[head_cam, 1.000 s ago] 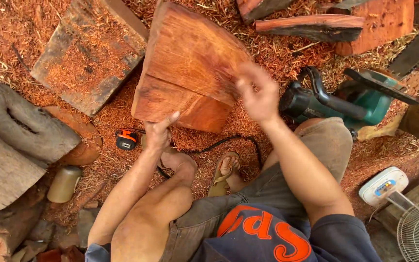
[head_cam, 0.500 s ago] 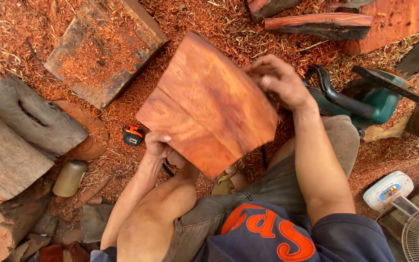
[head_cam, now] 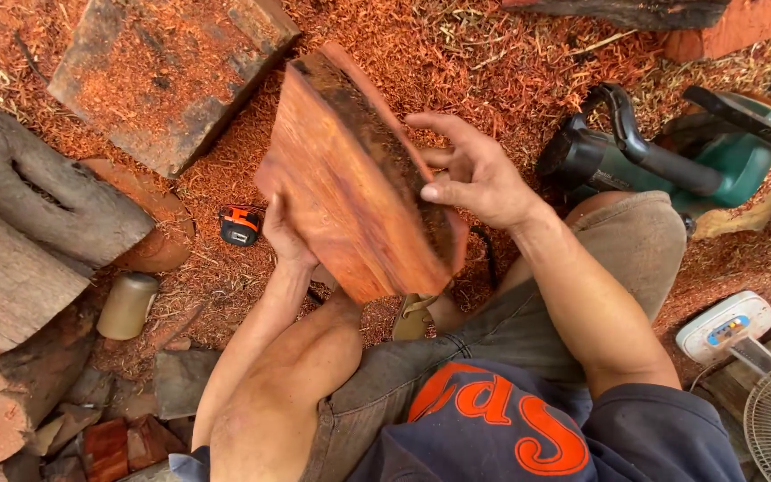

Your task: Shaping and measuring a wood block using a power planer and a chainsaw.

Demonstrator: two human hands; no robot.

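I hold a thick reddish wood slab point(head_cam: 341, 187) tilted on edge above my knees. My left hand point(head_cam: 286, 236) grips its lower left edge from behind. My right hand point(head_cam: 473, 170) rests on its dark, rough upper right edge, thumb on the side and fingers spread. The smooth cut face of the slab is turned to the left.
Red sawdust covers the ground. A sawn block point(head_cam: 167, 76) lies at the upper left, grey logs point(head_cam: 33, 232) at the left, an orange tape measure point(head_cam: 241, 223) beside my left hand, a small can point(head_cam: 127, 305) below. A green chainsaw point(head_cam: 671, 156) lies right, a white fan point(head_cam: 760, 375) lower right.
I have turned the slab from facing me to standing on edge and brought it closer. My right hand moved from its top corner to its rough side edge.
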